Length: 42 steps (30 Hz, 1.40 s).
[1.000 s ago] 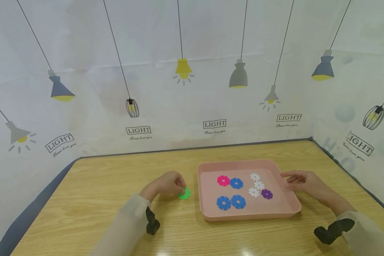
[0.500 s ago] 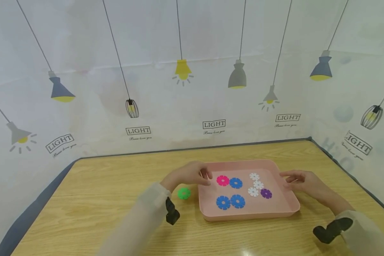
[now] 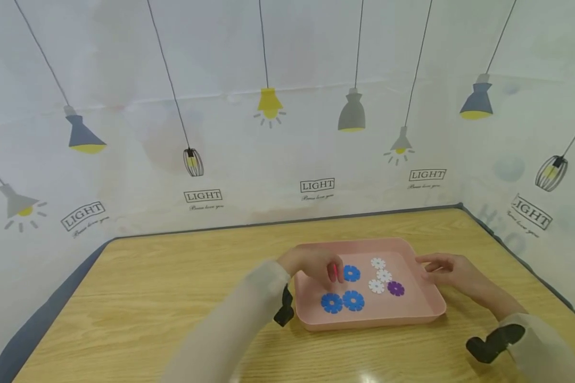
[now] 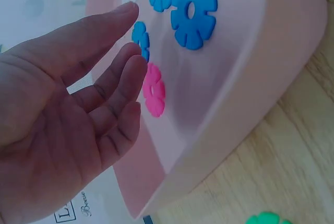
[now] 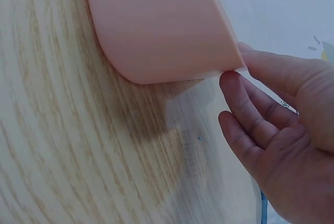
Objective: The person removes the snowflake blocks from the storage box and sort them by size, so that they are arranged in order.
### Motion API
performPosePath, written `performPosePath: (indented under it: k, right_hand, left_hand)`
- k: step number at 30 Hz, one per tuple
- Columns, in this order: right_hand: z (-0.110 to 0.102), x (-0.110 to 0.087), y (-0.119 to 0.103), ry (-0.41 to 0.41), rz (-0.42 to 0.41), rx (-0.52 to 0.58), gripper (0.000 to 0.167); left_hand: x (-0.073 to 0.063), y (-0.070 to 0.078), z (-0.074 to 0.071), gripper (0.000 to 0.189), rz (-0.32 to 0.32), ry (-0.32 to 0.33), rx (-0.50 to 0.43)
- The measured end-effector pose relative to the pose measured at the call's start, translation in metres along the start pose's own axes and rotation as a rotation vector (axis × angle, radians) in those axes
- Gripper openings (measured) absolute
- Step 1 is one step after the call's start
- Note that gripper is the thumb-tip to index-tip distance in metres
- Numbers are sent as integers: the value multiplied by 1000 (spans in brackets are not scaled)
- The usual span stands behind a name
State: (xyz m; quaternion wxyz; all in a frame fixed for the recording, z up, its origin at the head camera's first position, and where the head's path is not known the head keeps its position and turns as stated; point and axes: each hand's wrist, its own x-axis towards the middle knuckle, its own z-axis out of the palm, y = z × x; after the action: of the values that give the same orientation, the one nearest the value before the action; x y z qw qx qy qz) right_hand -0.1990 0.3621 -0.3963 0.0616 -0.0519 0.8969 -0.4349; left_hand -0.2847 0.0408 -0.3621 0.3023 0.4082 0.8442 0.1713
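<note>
My left hand (image 3: 318, 264) is over the left part of the pink tray (image 3: 374, 321). In the left wrist view its thumb and fingers stand apart, with a pink flower-shaped disc (image 4: 158, 106) lying on the tray floor just beyond the fingertips. From the head view the hand covers most of that disc. Several blue flower discs (image 3: 356, 308) lie nearby in the tray. At the tray's right side, my right hand (image 3: 460, 276) pinches the rim between thumb and fingers; the right wrist view shows this hand (image 5: 297, 140) at a tray corner.
White discs (image 3: 380, 259) and a purple disc (image 3: 395, 293) lie in the tray's right half. A green disc (image 4: 269, 219) rests on the wooden table (image 3: 172, 287) left of the tray, hidden by the sleeve in the head view. Printed walls (image 3: 249, 159) border the table.
My left hand has let go of the green disc on the table and moved right, across the tray's left rim, to the pink disc. The right hand has stayed at the rim.
</note>
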Motion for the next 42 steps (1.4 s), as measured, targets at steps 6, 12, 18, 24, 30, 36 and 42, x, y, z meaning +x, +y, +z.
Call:
performPosePath:
  k: [6, 12, 18, 24, 30, 36, 42]
  right_hand:
    - [0, 1, 2, 7, -9, -17, 53]
    - [-1, 1, 3, 9, -7, -11, 52]
    - [-1, 1, 3, 3, -20, -4, 51]
    - [0, 0, 3, 2, -32, 0, 51]
    - [0, -1, 2, 5, -34, 11, 51]
    - [1, -1, 3, 5, -29, 20, 51]
    - [0, -1, 5, 6, -33, 9, 51]
  left_hand:
    - [6, 6, 2, 19, -57, -74, 21]
    - [7, 12, 6, 26, -126, -112, 100]
    - [8, 9, 12, 29, -137, -121, 83]
    - [5, 11, 16, 29, -136, -101, 120]
    - [6, 12, 17, 30, -159, -95, 140]
    - [7, 10, 17, 26, -116, -79, 148]
    - [-5, 6, 12, 20, -18, 16, 130]
